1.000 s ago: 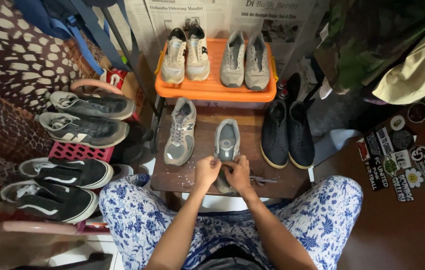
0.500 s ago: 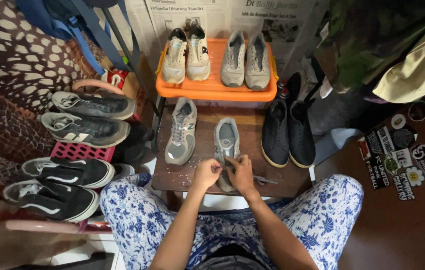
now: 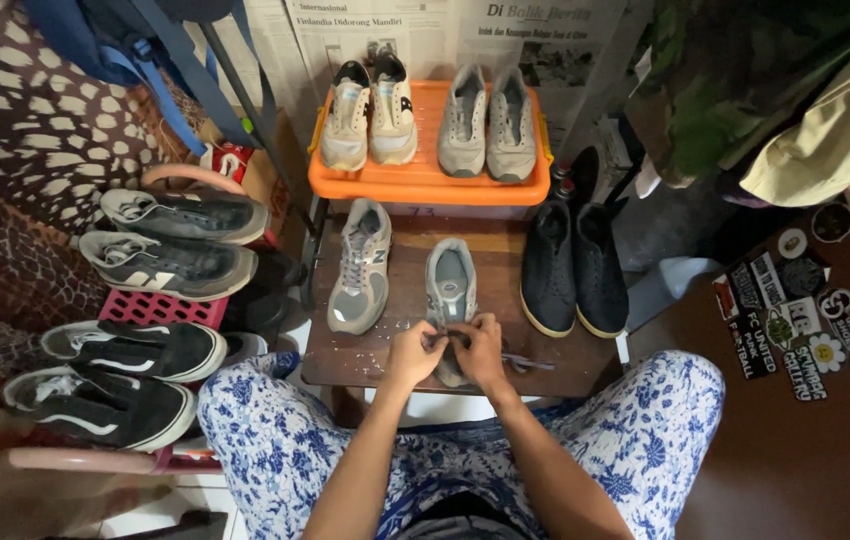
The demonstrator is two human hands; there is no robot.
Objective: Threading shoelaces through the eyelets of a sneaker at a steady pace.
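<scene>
Both hands, left hand [image 3: 415, 352] and right hand [image 3: 480, 350], pinch laces hiding the grey sneaker's [image 3: 450, 285] toe.

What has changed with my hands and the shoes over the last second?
Hardly anything: both hands, left hand and right hand, stay pinched on the laces of the grey sneaker, shifting only slightly. Its mate and the black pair have not moved.

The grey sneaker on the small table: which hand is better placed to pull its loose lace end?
Probably the right hand: the loose lace end lies just to its right on the table. The left hand sits across the grey sneaker.
</scene>
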